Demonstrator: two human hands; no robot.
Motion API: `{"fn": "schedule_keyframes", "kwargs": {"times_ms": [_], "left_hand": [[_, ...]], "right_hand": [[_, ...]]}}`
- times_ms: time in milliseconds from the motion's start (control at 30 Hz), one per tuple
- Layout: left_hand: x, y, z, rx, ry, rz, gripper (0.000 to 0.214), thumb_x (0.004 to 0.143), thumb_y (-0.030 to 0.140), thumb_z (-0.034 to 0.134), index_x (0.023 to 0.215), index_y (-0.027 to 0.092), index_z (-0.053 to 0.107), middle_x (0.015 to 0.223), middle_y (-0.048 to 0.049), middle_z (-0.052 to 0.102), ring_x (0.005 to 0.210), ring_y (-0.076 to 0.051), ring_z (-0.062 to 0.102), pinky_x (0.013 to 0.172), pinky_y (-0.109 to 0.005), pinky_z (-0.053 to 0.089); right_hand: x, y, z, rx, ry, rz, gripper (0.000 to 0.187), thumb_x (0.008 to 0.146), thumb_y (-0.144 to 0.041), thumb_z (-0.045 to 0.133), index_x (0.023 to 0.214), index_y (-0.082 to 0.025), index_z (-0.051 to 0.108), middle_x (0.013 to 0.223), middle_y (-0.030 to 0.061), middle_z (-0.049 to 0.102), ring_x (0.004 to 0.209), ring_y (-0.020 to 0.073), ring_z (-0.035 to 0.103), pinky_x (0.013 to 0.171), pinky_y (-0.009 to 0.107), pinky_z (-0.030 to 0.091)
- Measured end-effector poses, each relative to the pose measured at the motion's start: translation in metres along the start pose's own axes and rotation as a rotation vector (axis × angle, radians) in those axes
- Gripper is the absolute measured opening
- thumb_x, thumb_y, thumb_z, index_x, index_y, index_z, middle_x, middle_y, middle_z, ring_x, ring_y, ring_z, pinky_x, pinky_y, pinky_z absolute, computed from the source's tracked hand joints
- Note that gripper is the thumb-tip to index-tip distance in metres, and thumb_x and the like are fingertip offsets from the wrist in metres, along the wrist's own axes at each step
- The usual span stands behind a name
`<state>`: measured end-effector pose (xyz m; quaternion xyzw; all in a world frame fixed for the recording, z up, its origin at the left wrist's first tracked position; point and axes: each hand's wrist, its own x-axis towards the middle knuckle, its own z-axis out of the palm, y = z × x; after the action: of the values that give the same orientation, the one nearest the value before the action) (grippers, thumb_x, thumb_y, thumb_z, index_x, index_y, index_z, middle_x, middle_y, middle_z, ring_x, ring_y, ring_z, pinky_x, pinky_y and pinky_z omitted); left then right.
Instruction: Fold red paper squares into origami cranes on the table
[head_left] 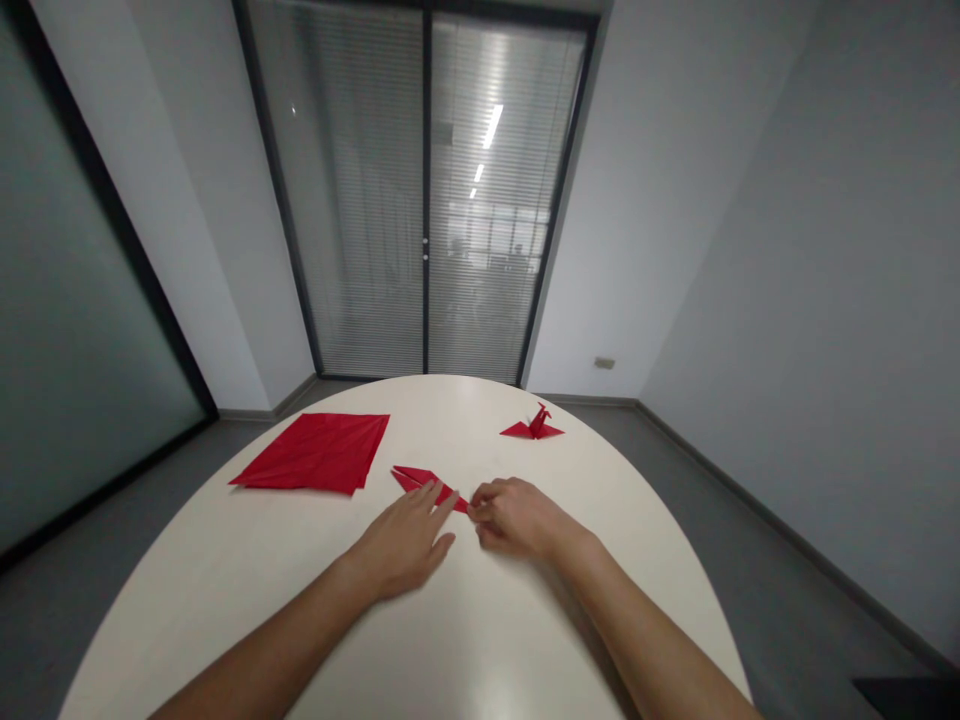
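Right grip (517,515) pinching a paper tip, left grip (401,540) spread flat

Folded red paper (420,475) lies mid-table, slanting from far left to near right. Left fingers rest across it; right fingertips pinch its narrow right end — exact contact there is hidden by the fingers.

Doing this step well, as I judge it: keep left pressure light but steady so the piece doesn't skid, line up the edges at the tip before creasing, and press the fold from the pinched end inward. Thin paper probably wrinkles or tears if tugged.

Containers: none in view. The table (487,640) itself carries everything — flat red sheets (315,455) at far left, apparently more than one, and a red paper crane (538,425) at far right, wings out, apart from both hands.
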<state>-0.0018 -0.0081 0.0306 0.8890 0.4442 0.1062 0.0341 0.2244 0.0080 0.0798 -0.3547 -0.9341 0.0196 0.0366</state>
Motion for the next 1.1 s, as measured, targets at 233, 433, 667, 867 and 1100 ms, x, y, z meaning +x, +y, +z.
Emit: {"fn": "schedule_keyframes", "kwargs": {"times_ms": [233,433,667,867,1100], "left_hand": [[0.001,0.004,0.017,-0.087,0.025,-0.01,0.058,0.099,0.046,0.044,0.149,0.015,0.046,0.158,-0.0199,0.038,0.148,-0.037,0.031,0.118,-0.057,0.032],[0.0,0.008,0.009,-0.074,-0.019,-0.025,0.061,0.099,0.047,0.044,0.15,0.014,0.043,0.159,-0.0209,0.037,0.149,-0.037,0.029,0.119,-0.055,0.031],[-0.002,0.005,0.013,-0.082,0.021,-0.001,0.06,0.098,0.045,0.047,0.148,0.014,0.045,0.159,-0.0218,0.035,0.149,-0.038,0.029,0.118,-0.058,0.032],[-0.006,-0.005,0.015,-0.091,0.01,0.053,0.053,0.101,0.038,0.042,0.149,0.015,0.044,0.161,-0.0188,0.032,0.151,-0.033,0.027,0.121,-0.055,0.029],[-0.004,-0.017,0.018,-0.1,-0.011,-0.01,0.066,0.102,0.047,0.037,0.155,0.009,0.032,0.163,-0.0195,0.024,0.152,-0.03,0.023,0.122,-0.048,0.025]], "right_hand": [[-0.007,-0.022,-0.011,-0.12,-0.139,0.175,0.027,0.09,-0.015,0.049,0.102,-0.012,0.074,0.107,0.0164,0.074,0.098,0.0308,0.067,0.077,0.037,0.05],[-0.008,-0.032,-0.015,-0.143,-0.181,0.281,0.029,0.093,-0.015,0.047,0.101,-0.011,0.074,0.106,0.0191,0.073,0.098,0.0315,0.067,0.078,0.039,0.051],[0.002,-0.027,-0.003,-0.074,0.088,0.292,0.04,0.096,-0.028,0.051,0.129,-0.009,0.063,0.136,0.0211,0.061,0.121,0.0346,0.059,0.097,0.047,0.05],[0.001,-0.021,0.026,0.209,-0.003,0.1,0.063,0.102,-0.037,0.039,0.157,-0.007,0.028,0.161,0.0185,0.031,0.149,0.0329,0.03,0.12,0.051,0.03],[0.002,-0.025,0.021,0.273,-0.132,0.172,0.069,0.104,-0.051,0.03,0.16,-0.013,0.021,0.165,0.0131,0.018,0.154,0.0347,0.011,0.124,0.056,0.016]]}}
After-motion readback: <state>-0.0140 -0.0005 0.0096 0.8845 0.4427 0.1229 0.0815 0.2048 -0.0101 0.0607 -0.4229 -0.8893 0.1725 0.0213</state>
